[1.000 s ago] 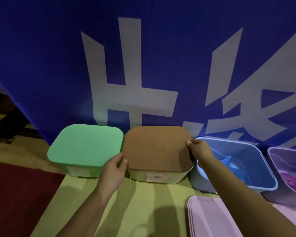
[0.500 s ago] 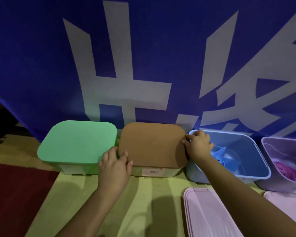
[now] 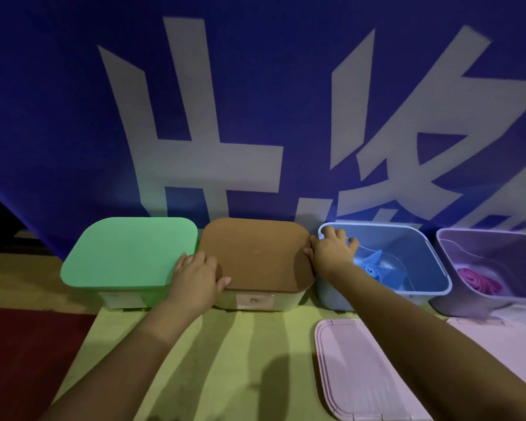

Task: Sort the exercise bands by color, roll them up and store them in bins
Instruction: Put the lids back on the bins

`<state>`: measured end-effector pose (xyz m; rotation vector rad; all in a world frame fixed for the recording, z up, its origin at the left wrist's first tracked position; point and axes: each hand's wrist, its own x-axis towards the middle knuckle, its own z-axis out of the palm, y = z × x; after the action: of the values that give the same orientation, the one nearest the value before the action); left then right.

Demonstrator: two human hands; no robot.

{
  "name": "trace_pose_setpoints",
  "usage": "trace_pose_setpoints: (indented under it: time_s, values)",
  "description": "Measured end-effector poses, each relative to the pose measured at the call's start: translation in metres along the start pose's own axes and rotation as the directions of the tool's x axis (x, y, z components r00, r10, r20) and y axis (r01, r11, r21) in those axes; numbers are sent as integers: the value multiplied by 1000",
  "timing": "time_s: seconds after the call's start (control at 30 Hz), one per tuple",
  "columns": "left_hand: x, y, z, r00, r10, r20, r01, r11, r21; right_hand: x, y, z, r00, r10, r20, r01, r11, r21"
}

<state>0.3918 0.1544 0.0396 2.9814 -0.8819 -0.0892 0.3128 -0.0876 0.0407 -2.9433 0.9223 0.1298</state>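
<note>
My left hand (image 3: 195,278) rests flat on the left edge of the brown lid (image 3: 255,253), which sits on a pale bin in the middle of a row. My right hand (image 3: 331,250) holds the lid's right edge, thumb against it and fingers curled over the corner of the open blue bin (image 3: 431,247). A blue band (image 3: 374,268) lies inside that bin. At the far right, the open purple bin (image 3: 483,238) holds a pink band (image 3: 480,282). A bin with a green lid (image 3: 128,253) stands at the left.
A loose pink lid (image 3: 356,369) lies on the yellow-green mat in front of the blue bin, and another pale lid (image 3: 498,335) lies to its right. A blue banner (image 3: 255,117) hangs right behind the bins. A red mat (image 3: 28,344) lies at the left.
My left hand has moved from beside the brown lid up onto its left edge. My right hand has slid back along the right edge toward the blue bin's corner.
</note>
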Motion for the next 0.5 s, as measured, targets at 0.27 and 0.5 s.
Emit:
trace_pose_setpoints:
  time_s: [0.27, 0.5]
  values:
    - [-11, 22, -18, 998, -50, -27, 43, 979, -199, -92, 33, 7, 959, -37, -281, 150, 909, 390]
    - [-87, 100, 23, 924, 328, -196, -381, 831, -406, -169, 125, 42, 979, -92, -181, 173, 842, 511]
